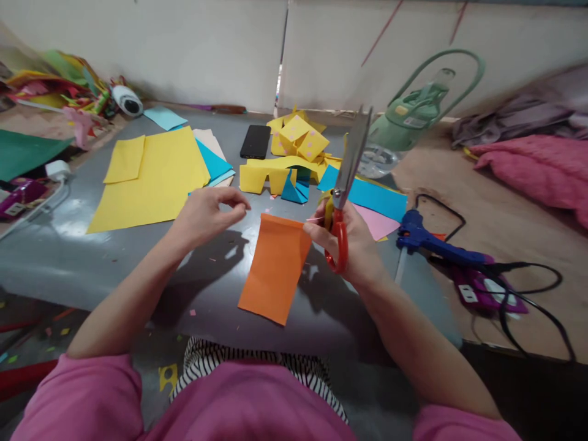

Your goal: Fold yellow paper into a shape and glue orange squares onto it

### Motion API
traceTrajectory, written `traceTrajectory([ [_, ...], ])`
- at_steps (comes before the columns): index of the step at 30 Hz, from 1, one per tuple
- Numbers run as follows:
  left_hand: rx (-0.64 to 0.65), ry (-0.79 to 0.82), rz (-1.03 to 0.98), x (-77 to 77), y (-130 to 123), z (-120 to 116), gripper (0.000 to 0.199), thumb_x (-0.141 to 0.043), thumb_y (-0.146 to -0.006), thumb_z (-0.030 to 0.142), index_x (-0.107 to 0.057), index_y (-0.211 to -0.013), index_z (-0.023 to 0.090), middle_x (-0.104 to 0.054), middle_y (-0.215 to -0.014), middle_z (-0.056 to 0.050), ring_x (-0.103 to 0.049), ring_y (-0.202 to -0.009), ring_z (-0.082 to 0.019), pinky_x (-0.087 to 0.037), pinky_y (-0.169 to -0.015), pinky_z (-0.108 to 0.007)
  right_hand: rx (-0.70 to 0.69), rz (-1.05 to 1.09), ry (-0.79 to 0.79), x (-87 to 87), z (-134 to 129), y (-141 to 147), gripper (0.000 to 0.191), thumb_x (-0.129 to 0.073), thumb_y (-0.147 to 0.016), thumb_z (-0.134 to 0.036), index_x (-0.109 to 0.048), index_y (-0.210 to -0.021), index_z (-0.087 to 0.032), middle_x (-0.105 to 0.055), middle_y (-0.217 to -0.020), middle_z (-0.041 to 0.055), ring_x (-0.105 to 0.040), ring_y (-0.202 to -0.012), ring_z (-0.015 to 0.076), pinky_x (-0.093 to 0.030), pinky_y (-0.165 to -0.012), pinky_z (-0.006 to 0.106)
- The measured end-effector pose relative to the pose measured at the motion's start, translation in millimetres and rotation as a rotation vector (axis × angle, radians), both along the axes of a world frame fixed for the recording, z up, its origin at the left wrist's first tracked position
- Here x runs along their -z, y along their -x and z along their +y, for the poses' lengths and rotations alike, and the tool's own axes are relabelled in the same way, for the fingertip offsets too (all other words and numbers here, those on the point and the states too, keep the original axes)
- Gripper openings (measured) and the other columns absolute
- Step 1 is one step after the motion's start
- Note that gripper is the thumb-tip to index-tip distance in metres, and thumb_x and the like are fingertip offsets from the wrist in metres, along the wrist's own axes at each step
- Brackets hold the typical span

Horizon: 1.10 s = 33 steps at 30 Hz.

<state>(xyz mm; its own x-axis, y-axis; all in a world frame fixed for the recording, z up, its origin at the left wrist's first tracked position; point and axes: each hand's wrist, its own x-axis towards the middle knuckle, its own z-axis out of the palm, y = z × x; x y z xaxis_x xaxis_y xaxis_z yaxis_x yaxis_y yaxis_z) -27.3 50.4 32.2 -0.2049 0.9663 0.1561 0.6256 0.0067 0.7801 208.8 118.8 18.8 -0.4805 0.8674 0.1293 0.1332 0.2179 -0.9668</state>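
My right hand [361,245] is closed round a pair of scissors [339,202] with red and yellow handles, blades together and pointing up. The thumb of that hand meets the top right corner of an orange sheet of paper [275,269]. This sheet has a narrow fold along its top edge and lies at a slant over the grey table [206,275]. To the left of the paper, my left hand [209,214] hovers with curved fingers, thumb and forefinger apart, and nothing visible in it.
Yellow sheets [160,171] lie at left. Behind are a black phone [255,141], folded yellow paper pieces [294,141] and a small blue folded piece [295,188]. A green bottle [408,119], blue strips [367,193] and a corded blue glue gun [441,245] are at right.
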Motion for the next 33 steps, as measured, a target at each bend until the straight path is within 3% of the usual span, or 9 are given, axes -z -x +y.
traceTrajectory([
  [2, 0.004, 0.022, -0.205, 2.7, 2, 1, 0.02, -0.068, -0.083, 0.039, -0.078, -0.087, 0.021, -0.077, -0.089, -0.005, -0.067, -0.083, -0.018, -0.048, -0.074, -0.026, 0.036, 0.015, -0.007, 0.6, 0, 2, 0.029, -0.073, -0.075, -0.034, -0.048, -0.087, -0.026, -0.055, -0.081, -0.0033, -0.057, -0.076, 0.0146, -0.049, -0.073, 0.033],
  [4, 0.122, 0.071, -0.408, 7.1, -3, 4, 0.03, -0.07, -0.084, 0.048, -0.078, -0.097, 0.022, -0.077, -0.099, -0.006, -0.067, -0.092, -0.019, -0.049, -0.078, -0.026, 0.058, 0.034, 0.003, 2.1, 1, 4, 0.03, -0.074, -0.074, -0.035, -0.048, -0.087, -0.026, -0.056, -0.082, -0.003, -0.058, -0.078, 0.0152, -0.05, -0.076, 0.034],
  [6, 0.223, 0.108, -0.505, 12.2, -11, 7, 0.031, -0.071, -0.084, 0.05, -0.077, -0.094, 0.021, -0.075, -0.095, -0.005, -0.066, -0.088, -0.017, -0.048, -0.075, -0.025, 0.055, 0.047, 0.011, 4.1, 2, 6, 0.031, -0.075, -0.074, -0.036, -0.049, -0.087, -0.026, -0.058, -0.083, -0.0028, -0.059, -0.079, 0.0157, -0.05, -0.077, 0.035],
  [11, 0.268, 0.092, -0.313, 17.9, -22, 14, 0.025, -0.066, -0.086, 0.04, -0.07, -0.077, 0.018, -0.058, -0.063, 0.002, -0.047, -0.057, -0.01, -0.031, -0.054, -0.023, -0.042, 0.003, 0.029, 7.9, 6, 6, 0.037, -0.079, -0.072, -0.04, -0.048, -0.087, -0.025, -0.063, -0.087, -0.0015, -0.061, -0.081, 0.0163, -0.051, -0.076, 0.034],
  [18, 0.332, 0.031, -0.112, 5.6, -30, 15, 0.024, -0.062, -0.088, 0.036, -0.067, -0.073, 0.017, -0.06, -0.066, 0.002, -0.049, -0.064, -0.01, -0.035, -0.061, -0.024, -0.081, -0.042, 0.024, 9.1, 3, 7, 0.033, -0.076, -0.071, -0.028, -0.047, -0.085, -0.025, -0.056, -0.079, -0.0054, -0.054, -0.07, 0.0124, -0.047, -0.069, 0.03],
  [23, 0.213, 0.083, -0.162, -1.7, -16, 6, 0.024, -0.066, -0.084, 0.039, -0.067, -0.073, 0.018, -0.059, -0.066, 0.003, -0.05, -0.064, -0.01, -0.035, -0.06, -0.024, -0.02, -0.009, -0.01, 6.2, 8, 0, 0.033, -0.076, -0.07, -0.027, -0.046, -0.085, -0.026, -0.055, -0.081, -0.0048, -0.057, -0.074, 0.0139, -0.047, -0.07, 0.03],
  [28, -0.06, 0.007, -0.685, 6.3, 0, 8, 0.025, -0.077, -0.074, 0.04, -0.063, -0.074, 0.019, -0.062, -0.073, 0.003, -0.057, -0.07, -0.01, -0.045, -0.067, -0.022, 0.064, 0.027, -0.032, 2.0, 12, -2, 0.032, -0.076, -0.075, -0.034, -0.048, -0.088, -0.026, -0.057, -0.083, -0.0031, -0.059, -0.078, 0.0159, -0.049, -0.072, 0.033],
  [30, -0.083, 0.034, -0.899, 11.9, -5, 13, 0.032, -0.082, -0.069, 0.043, -0.062, -0.078, 0.02, -0.064, -0.077, 0.003, -0.06, -0.072, -0.01, -0.048, -0.069, -0.022, 0.062, 0.043, -0.018, 1.2, 9, 2, 0.034, -0.077, -0.076, -0.041, -0.049, -0.089, -0.026, -0.06, -0.087, -0.001, -0.059, -0.081, 0.0171, -0.049, -0.073, 0.033],
  [33, -0.044, 0.076, -1.009, 17.6, -18, 19, 0.037, -0.083, -0.068, 0.047, -0.063, -0.083, 0.02, -0.067, -0.085, 0.002, -0.063, -0.076, -0.01, -0.05, -0.07, -0.022, -0.026, -0.003, 0.058, 1.3, 3, 6, 0.038, -0.079, -0.075, -0.046, -0.051, -0.09, -0.026, -0.062, -0.091, 0.0005, -0.06, -0.085, 0.019, -0.05, -0.074, 0.034],
])
